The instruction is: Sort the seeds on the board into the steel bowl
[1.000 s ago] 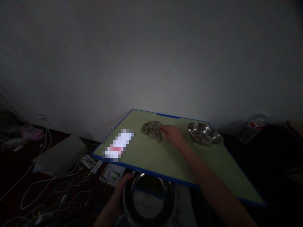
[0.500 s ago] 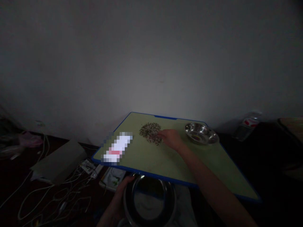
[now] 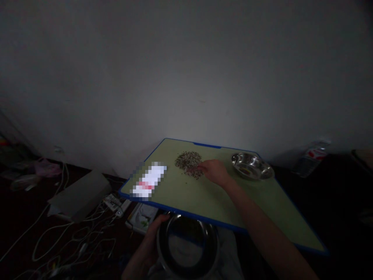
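Note:
A loose pile of small dark and pale grains is spread on the pale green tabletop with blue edging. At the pile's right side, the fingers of my right hand are pinched together; whatever is between them is too small and dim to make out. Below the near table edge, my left hand grips the left rim of a large metal bowl, thumb over the rim. A smaller shiny metal basin stands on the table's right, with something small and yellowish at its bottom.
A lit, blurred-out phone-like screen lies on the table's left. Behind is a bare wall. On the floor at left are a grey box, tangled cables and a pink bag. A plastic bottle stands at right.
The whole view has shifted a little, so things appear slightly further right. My right hand stays at the pile's right side; a few grains now lie apart at its near edge.

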A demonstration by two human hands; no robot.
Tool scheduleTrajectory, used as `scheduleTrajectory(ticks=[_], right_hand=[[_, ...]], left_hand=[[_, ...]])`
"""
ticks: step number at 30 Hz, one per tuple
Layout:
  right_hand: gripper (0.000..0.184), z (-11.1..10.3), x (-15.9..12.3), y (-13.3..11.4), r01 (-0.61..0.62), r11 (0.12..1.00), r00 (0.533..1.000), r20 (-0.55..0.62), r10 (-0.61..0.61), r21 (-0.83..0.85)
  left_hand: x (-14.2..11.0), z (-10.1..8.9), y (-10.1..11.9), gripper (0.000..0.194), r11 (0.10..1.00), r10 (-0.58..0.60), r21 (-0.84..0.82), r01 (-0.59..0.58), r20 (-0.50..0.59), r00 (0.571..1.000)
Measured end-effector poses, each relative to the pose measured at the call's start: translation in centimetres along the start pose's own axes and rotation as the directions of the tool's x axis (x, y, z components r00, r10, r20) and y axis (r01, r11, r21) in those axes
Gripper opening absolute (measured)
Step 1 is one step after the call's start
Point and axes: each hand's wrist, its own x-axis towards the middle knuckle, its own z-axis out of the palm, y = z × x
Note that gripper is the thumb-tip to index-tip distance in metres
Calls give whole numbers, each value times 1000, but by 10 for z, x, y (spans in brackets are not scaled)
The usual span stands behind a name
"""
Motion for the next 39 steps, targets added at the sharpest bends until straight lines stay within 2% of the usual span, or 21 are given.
scheduleTrajectory(ticks=[10,17,22,25,30,39], right_hand=[[29,-9,-2,-2,-13,1000,1000,11,13,0],[28,-8,-2,-1,25,1000,999,21,-24,-18],[29,-10,-3,-3,27,1000,1000,14,-27,-7],[29,-12,-5,-5,43,999,999,18,-43,-2],[29,-15,-6,-8,20,1000,999,39,-20,-2],[32,-12,-6,-11,47,999,999,20,-47,-1]], left_hand=[[1,-1,2,19,1000,-9,-2,9,12,1000],[3,-3,1,15,1000,0,-5,0,2,1000],[6,-7,1,16,999,-40,-6,40,70,997],[7,-7,1,16,1000,-13,-13,14,77,997],[6,-7,2,19,999,-55,3,55,50,997],[4,-10,1,15,1000,-20,-10,21,58,998]])
